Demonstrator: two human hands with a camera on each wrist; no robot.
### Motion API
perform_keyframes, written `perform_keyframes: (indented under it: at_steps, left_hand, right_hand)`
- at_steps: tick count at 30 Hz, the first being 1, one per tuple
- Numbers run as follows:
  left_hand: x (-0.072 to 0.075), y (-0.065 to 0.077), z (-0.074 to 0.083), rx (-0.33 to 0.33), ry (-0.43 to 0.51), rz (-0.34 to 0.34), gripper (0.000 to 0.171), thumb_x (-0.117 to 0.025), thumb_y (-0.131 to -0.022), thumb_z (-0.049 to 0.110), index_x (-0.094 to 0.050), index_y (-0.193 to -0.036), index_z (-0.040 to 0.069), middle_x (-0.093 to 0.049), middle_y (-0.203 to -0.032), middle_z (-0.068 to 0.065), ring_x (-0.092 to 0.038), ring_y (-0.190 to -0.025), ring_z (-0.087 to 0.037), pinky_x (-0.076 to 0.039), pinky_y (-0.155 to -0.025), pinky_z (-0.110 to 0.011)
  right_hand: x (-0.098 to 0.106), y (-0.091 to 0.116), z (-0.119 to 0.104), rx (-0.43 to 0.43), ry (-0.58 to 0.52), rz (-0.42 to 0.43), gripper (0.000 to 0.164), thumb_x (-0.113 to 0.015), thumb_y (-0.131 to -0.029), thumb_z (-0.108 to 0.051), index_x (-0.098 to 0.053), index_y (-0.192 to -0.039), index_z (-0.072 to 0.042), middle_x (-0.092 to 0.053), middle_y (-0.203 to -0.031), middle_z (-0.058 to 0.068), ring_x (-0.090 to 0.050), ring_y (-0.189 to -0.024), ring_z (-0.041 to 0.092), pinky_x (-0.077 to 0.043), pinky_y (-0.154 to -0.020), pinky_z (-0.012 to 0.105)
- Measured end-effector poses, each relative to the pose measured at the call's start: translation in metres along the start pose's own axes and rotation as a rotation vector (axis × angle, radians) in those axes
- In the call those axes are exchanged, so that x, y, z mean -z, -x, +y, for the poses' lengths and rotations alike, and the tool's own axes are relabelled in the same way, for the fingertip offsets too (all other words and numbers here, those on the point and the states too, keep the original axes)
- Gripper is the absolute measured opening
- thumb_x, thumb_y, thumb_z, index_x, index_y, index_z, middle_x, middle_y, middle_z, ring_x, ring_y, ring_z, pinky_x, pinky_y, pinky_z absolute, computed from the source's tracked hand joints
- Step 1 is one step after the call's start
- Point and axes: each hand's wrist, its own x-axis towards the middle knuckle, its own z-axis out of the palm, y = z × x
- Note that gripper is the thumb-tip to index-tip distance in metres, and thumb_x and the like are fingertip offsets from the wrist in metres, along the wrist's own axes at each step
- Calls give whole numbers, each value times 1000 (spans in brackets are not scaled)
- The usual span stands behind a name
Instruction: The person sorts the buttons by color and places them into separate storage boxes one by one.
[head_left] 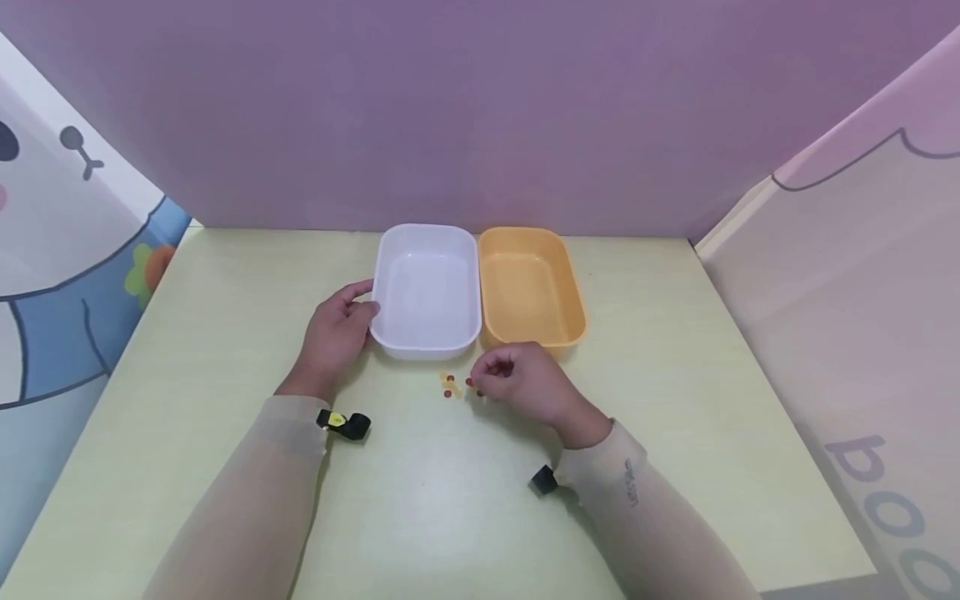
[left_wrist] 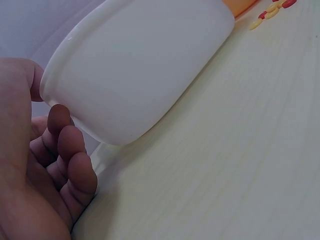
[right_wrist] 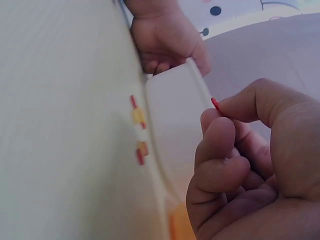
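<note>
My left hand (head_left: 335,337) holds the left side of a white plastic tub (head_left: 425,352), thumb and fingers at its rim. Between the thumb and fingertips of my right hand (head_left: 531,385), a small red bean-shaped piece (right_wrist: 215,103) is pinched; it shows best in the right wrist view. That hand hovers over the table just in front of an orange tub (head_left: 579,325). Below it, loose yellow pieces (left_wrist: 272,13) and red pieces (left_wrist: 289,3) lie in a small scatter, partly hidden by the hand in the head view.
Both tubs stand side by side, against or close to the purple back panel (head_left: 480,117). Printed panels rise on the left (head_left: 60,225) and right (head_left: 847,275) of the pale table (head_left: 427,500). Inside the tubs, only bare floors show in the head view.
</note>
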Motion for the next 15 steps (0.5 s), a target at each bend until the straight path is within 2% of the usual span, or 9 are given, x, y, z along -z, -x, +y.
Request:
perform_keyframes:
  at_steps: [7, 11, 15]
  left_hand:
    - [-4, -2, 1, -6, -6, -9, 50, -61, -111, 36, -63, -160, 29, -66, -87, 2, -62, -76, -18, -54, -74, -32]
    - [-6, -3, 1, 6, -5, -19, 50, -61, -111, 37, -63, -161, 30, -66, -90, -1, -62, -77, -19, -54, -74, -32]
    - [-7, -2, 1, 1, -10, -23, 50, -61, -111, 38, -62, -161, 30, -66, -91, -4, -62, -77, -19, -55, -74, -32]
  right_hand:
    - [18, 6, -10, 80, 42, 55, 6, -82, -100, -18, -86, -99, -23, -80, -90, -2, -66, -82, 22, -53, -66, 26]
    - [32, 4, -16, 80, 42, 75, 6, -82, -101, -20, -85, -98, -24, -76, -86, 1, -64, -75, 22, -53, -62, 27]
    - [49, 0, -26, 54, 23, 86, 5, -81, -102, -20, -84, -99, -20, -74, -83, 5, -62, -70, 23, -51, -59, 28]
